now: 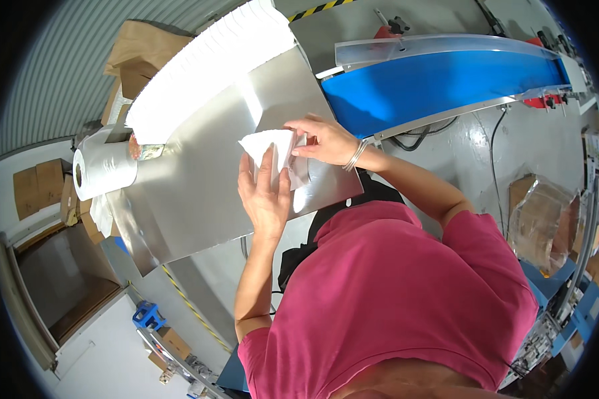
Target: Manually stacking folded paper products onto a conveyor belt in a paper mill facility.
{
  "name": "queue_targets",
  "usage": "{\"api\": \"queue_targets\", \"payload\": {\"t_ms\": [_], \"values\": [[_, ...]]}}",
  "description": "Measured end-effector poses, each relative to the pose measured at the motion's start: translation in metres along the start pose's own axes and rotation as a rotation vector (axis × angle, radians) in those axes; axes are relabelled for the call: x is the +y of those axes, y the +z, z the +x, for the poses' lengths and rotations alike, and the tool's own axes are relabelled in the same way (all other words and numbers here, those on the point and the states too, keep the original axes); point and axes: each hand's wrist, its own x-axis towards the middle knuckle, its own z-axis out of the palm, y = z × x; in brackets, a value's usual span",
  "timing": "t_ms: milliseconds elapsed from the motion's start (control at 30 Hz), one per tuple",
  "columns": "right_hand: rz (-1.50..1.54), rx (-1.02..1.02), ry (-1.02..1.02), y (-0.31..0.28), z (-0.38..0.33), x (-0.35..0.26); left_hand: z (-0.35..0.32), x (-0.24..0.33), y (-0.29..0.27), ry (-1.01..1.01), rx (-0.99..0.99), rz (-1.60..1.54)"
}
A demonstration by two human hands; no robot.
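Note:
A small white stack of folded soft sheets (265, 143) is between my hands, over the metal tabletop. My left hand (266, 193) grips it from the near left side, with the fingers laid along its face. At its right side my right hand (326, 141) has thumb and fingers closed on a clear plastic bag (301, 174), which lies partly around the stack. How far the stack sits inside the bag I cannot tell. A long row of white folded sheets (209, 70) stands along the far side of the metal table (193, 199).
A white roll (110, 163) and a small printed packet (152, 151) are at the table's left end. To the right runs a blue conveyor belt (439, 86) with clear side guards. Brown cardboard (143, 50) stands behind the row. A bagged carton (542, 226) is at far right.

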Motion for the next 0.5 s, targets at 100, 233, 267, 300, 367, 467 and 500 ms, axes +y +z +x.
{"api": "queue_targets", "payload": {"t_ms": [100,233,267,300,367,467,500], "values": [[-0.014,0.048,-0.087,-0.001,0.001,0.011,-0.001,0.0,0.003,0.017,0.037,-0.044],[-0.009,0.01,-0.086,-0.008,0.002,0.01,-0.003,-0.003,0.005,0.017,0.04,-0.067],[0.015,0.01,-0.086,-0.008,0.002,0.01,-0.003,-0.003,0.005,0.008,0.038,-0.076],[0.039,0.008,-0.087,-0.009,0.003,0.01,-0.003,-0.004,0.006,-0.002,0.037,-0.085],[0.036,-0.017,-0.089,-0.013,0.005,0.008,-0.004,-0.006,0.005,0.009,0.039,-0.084],[0.072,-0.101,-0.087,-0.017,0.01,0.01,-0.004,-0.008,0.005,0.035,0.039,-0.087],[0.11,-0.161,-0.082,-0.019,0.012,0.011,-0.003,-0.009,0.005,0.048,0.035,-0.094]]}}
